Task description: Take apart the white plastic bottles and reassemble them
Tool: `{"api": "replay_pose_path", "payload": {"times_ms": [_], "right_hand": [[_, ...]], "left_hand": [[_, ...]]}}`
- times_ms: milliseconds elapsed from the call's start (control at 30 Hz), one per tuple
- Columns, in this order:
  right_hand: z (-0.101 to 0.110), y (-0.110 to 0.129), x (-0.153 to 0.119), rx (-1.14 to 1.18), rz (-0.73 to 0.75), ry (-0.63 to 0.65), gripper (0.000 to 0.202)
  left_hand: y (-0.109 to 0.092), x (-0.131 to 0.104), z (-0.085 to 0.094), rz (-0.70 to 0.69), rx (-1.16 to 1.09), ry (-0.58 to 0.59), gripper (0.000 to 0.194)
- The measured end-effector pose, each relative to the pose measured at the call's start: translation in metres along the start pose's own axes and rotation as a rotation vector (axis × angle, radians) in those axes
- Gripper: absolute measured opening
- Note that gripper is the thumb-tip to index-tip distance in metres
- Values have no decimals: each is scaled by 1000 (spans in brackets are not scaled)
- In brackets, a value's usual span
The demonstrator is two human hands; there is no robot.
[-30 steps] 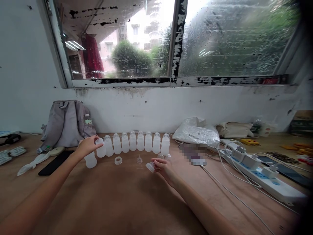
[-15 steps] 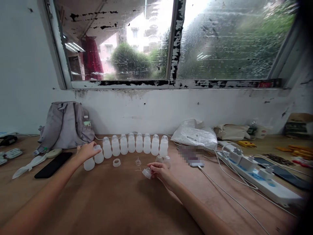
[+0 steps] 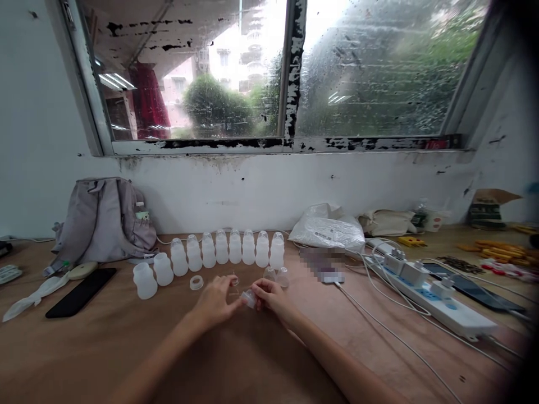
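With the right hand [image 3: 272, 296], pinching a small clear cap [image 3: 249, 299] in the fingertips, low over the tabletop [image 3: 202, 365]; cap jutting left toward the left hand [image 3: 217, 300], long axis apparently slanting across the gap between the hands, too blurred to be sure

At the left hand, nothing clenched; thumb and forefinger spread, thumb tip at the cap's left edge, forefinger out to a small clear teat [image 3: 234, 281]; cannot tell whether touching either

Key relation: teat just far of the gap between the hands, far-left of the held cap, long axis upright by the look of it; left hand the nearer to the teat, right hand to the cap

Just far of the right hand, two spare clear caps [image 3: 283, 278] side by side; far-left of the left hand, a white ring [image 3: 196, 283] lying flat

Farther left, two uncapped bottles [image 3: 145, 281], upright; rightward from there, along the far side, a curved row of eight capped bottles [image 3: 234, 251], all upright

Out left, a dark phone [image 3: 80, 293] lying flat, and a grey backpack [image 3: 103, 221]; out right, a plastic-wrapped bag [image 3: 328, 231] and a white power strip [image 3: 471, 322]; beyond, a window [image 3: 357, 95]
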State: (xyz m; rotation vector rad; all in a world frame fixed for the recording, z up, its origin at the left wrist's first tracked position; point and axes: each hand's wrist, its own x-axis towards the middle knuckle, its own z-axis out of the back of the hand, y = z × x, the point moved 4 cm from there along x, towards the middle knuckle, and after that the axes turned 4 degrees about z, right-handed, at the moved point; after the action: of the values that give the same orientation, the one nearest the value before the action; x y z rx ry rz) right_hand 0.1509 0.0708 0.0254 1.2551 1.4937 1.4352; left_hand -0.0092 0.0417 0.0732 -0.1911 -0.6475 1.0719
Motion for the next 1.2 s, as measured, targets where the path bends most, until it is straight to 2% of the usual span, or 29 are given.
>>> {"api": "replay_pose_path", "payload": {"times_ms": [67, 167, 300, 467, 667, 867, 1200], "right_hand": [[-1, 1, 0, -21, 24, 9, 33], [-5, 1, -1, -76, 43, 47, 34], [-12, -2, -5, -213, 62, 86, 33], [-17, -5, -8, -277, 104, 126, 32], [-14, -7, -8, -380, 130, 155, 21], [-18, 7, -14, -597, 361, 142, 5], [-25, 14, -20, -791, 461, 208, 8]], "left_hand": [[-5, -2, -23, 32, -131, 37, 45], [0, -4, -37, 92, -247, -19, 33], [5, -10, -32, -19, -222, -124, 29], [-2, -16, -28, -176, -122, -106, 29], [-1, -17, -28, -202, -84, -81, 33], [2, -18, -28, -238, -38, -61, 34], [-4, -16, -21, -279, -33, -56, 29]]}}
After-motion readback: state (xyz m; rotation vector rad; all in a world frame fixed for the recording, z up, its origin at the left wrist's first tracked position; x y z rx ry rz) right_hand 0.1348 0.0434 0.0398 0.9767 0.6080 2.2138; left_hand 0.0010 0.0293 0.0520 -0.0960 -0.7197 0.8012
